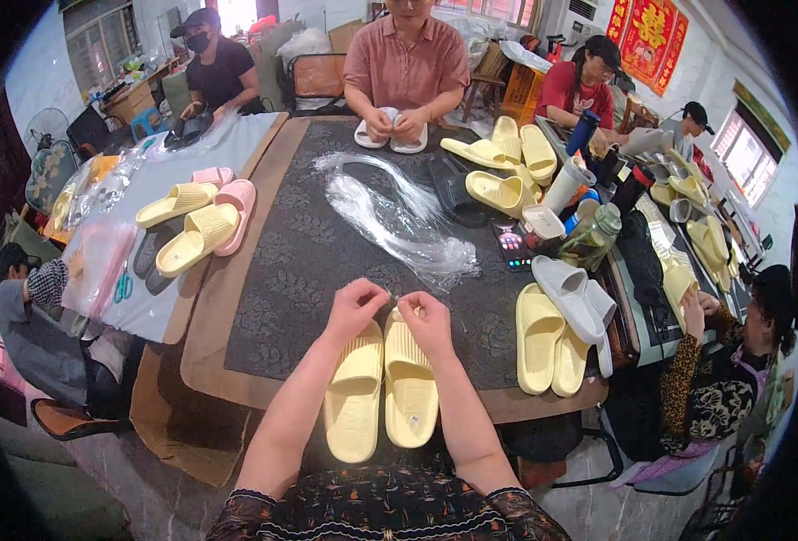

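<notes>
A pair of pale yellow slide slippers lies side by side in front of me, the left slipper (354, 410) and the right slipper (411, 397), toes pointing away. At their toe end, my left hand (355, 308) and my right hand (424, 323) nearly meet, each pinched at the fingertips. A small dark spot shows between the fingers; what they hold is too small to make out. Beyond my hands lies a bundle of clear, shiny plastic strands (390, 221) on the dark patterned table cover (277, 298).
More yellow slippers (540, 338) and grey slippers (574, 293) lie at the right, near a phone (512, 245), a green-tinted jar (603, 230) and cups. On the left table are yellow and pink slippers (237, 212) and teal scissors (124, 287). A person opposite holds white slippers (409, 135); others sit around.
</notes>
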### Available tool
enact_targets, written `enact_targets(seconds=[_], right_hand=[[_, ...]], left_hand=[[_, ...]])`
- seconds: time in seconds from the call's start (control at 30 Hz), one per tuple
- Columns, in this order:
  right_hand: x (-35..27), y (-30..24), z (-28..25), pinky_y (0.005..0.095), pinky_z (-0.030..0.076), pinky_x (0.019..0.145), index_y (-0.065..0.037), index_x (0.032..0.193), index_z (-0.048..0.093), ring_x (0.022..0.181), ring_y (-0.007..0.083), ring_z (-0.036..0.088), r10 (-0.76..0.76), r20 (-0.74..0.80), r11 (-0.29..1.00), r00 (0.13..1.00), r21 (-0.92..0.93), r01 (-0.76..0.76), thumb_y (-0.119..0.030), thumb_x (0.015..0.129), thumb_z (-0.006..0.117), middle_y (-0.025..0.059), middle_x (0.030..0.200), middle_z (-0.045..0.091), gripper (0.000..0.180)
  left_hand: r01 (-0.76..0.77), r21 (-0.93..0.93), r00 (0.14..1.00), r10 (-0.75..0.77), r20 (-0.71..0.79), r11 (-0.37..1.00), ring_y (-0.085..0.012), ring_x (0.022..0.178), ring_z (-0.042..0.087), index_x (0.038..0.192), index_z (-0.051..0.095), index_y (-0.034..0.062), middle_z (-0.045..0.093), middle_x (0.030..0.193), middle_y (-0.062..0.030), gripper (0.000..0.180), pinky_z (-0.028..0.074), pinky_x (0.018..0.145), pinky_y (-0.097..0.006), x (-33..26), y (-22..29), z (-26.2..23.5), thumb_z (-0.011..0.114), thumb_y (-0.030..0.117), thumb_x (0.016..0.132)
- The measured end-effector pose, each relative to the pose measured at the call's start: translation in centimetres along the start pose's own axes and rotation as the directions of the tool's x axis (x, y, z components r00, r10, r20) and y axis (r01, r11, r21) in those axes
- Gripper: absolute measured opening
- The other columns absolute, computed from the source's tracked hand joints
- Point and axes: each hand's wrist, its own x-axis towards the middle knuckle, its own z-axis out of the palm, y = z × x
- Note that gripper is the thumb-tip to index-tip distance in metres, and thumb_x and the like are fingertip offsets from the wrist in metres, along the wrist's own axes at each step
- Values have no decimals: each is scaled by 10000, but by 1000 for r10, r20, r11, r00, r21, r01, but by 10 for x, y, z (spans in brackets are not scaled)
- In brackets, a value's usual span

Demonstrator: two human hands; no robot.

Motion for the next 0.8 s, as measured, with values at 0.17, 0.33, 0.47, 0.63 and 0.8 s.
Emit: enact_targets(seconds=[0.17, 0.33, 0.47, 0.63, 0.8], right_hand=[[0, 1, -1, 285, 485, 686, -12, 891, 683, 736, 132, 614, -27, 28, 998, 999, -52, 29, -133, 829, 693, 64, 796, 677, 136], [0, 4, 1, 284, 485, 690, -9, 892, 682, 740, 125, 611, 3, 28, 1000, 1000, 21, -3, -133, 833, 688, 68, 796, 675, 138], [0, -3, 0, 286, 485, 693, -11, 899, 682, 740, 127, 610, -20, 46, 1000, 999, -23, 21, -130, 833, 686, 67, 803, 677, 136], [1, 5, 1, 289, 485, 696, -12, 894, 676, 736, 135, 612, 32, 35, 999, 999, 7, -32, -135, 835, 688, 71, 804, 677, 138], [1, 5, 0, 290, 482, 688, -15, 889, 676, 729, 139, 610, 2, 43, 1000, 999, -14, -2, -141, 835, 689, 71, 792, 670, 138]], left_hand=[[37, -15, 991, -35, 132, 999, -112, 674, 571, 850, 711, 28, 616, 758, -42, 101, 448, 602, -260, -1, -4, 0, 707, 122, 815], [34, 5, 999, -34, 30, 999, -106, 681, 573, 850, 716, 29, 620, 756, -33, 97, 449, 607, -260, -1, 0, -1, 709, 118, 812], [19, 27, 1000, -19, 22, 999, -104, 690, 577, 852, 715, 27, 628, 761, -22, 89, 454, 625, -254, -1, 1, -3, 716, 109, 816], [80, -46, 993, -76, 85, 996, -84, 700, 577, 871, 725, 40, 638, 763, -17, 92, 453, 625, -250, 0, -5, -3, 721, 117, 820], [104, -69, 987, -95, 128, 992, -94, 715, 589, 892, 728, 36, 643, 778, -28, 121, 469, 645, -255, -1, -4, -2, 721, 136, 824]])
